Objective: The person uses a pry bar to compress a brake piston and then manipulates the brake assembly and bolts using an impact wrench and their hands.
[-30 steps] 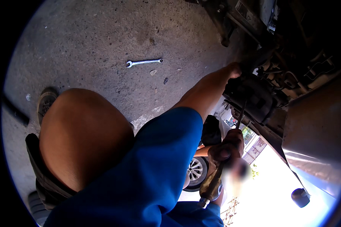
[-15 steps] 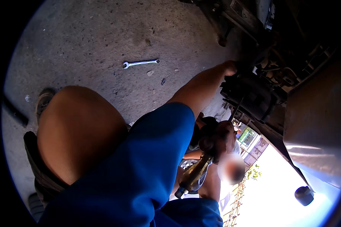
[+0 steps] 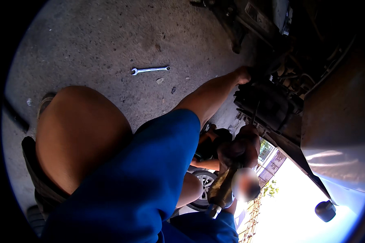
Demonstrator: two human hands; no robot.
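My left hand (image 3: 243, 75), at the end of a forearm below a blue sleeve (image 3: 150, 158), reaches in at the dark underside parts of a vehicle (image 3: 267, 103). Shadow hides its fingers. Lower down, my right hand (image 3: 240, 148) is wrapped around an air tool (image 3: 223, 188) with a worn, brass-coloured body and a metal hose fitting at its lower end. A thin metal shank (image 3: 255, 113) points up from this hand to the dark parts; whether its tip touches them I cannot tell.
A combination wrench (image 3: 151, 70) lies on the rough concrete floor near small stones. My bare knee (image 3: 83, 133) fills the left side. A light body panel (image 3: 340, 133) stands at right. Behind my right hand another person in dark clothing (image 3: 219, 141) is partly visible near a wheel (image 3: 202, 186).
The lower end of the air tool has swung to the right as my right hand turned. My left hand stays at the vehicle parts, and the view has shifted slightly.
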